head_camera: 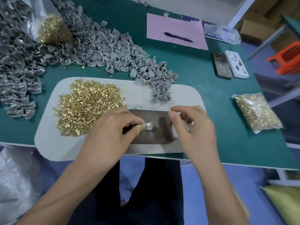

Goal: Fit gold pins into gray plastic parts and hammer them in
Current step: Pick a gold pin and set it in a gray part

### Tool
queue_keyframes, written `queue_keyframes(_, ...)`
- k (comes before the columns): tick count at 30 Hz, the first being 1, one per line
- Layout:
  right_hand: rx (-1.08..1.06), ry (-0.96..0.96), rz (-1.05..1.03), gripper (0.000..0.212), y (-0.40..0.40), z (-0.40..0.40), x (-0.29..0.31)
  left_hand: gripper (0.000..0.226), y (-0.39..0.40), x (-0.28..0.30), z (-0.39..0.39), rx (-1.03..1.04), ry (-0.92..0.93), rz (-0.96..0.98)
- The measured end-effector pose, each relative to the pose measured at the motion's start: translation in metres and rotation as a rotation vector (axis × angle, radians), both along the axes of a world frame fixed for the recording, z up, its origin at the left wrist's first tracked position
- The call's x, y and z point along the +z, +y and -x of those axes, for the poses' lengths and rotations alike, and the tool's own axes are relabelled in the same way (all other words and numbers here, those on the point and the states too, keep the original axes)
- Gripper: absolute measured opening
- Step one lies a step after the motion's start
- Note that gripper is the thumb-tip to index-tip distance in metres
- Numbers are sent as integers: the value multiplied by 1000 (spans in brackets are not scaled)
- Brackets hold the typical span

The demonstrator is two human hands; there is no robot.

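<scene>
My left hand pinches a small gray plastic part with a shiny pin head in it, and holds it down on a dark metal plate. My right hand hovers just right of the part, its fingers curled around a blurred dark tool, seemingly a small hammer. Loose gold pins lie heaped on the pale board left of the plate. Gray parts spill onto the board's far edge from a long pile.
A large heap of gray parts fills the left of the green table. Bags of gold pins sit at the far left and at the right. Two phones and a pink sheet with a pen lie beyond.
</scene>
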State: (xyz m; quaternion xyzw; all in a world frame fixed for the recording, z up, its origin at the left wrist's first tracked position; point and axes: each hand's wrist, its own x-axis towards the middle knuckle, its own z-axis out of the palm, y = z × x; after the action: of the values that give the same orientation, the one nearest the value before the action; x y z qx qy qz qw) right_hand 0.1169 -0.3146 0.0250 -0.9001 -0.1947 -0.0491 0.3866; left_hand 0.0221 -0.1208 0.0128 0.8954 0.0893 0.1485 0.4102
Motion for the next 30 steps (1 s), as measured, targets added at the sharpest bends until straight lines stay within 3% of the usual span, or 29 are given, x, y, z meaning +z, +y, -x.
queue_keyframes(2,-217,-2,255,26,-20,-1,-11,4,-1,0,0,3,-3,-25)
queue_keyframes(4,-277,86,492,36,-33,2,-21,5,-2,0,-1,6,-3,-47)
queue_keyframes(7,-259,129,578,31,-37,-1,-22,6,-2,0,-4,10,-5,-77)
queue_keyframes(9,-251,123,531,32,-41,-4,-13,7,-2,1,-4,1,-7,-114)
queue_keyframes(13,-91,137,116,31,-41,6,27,9,1,1,-3,13,-1,-199)
queue_keyframes(19,107,-22,339,41,-16,36,47,7,2,1,-7,-3,-32,-174)
queue_keyframes(24,180,70,409,47,-3,40,33,8,1,1,-7,8,-50,-184)
queue_keyframes(30,119,-38,253,42,-6,40,34,8,2,0,-8,-7,-59,-177)
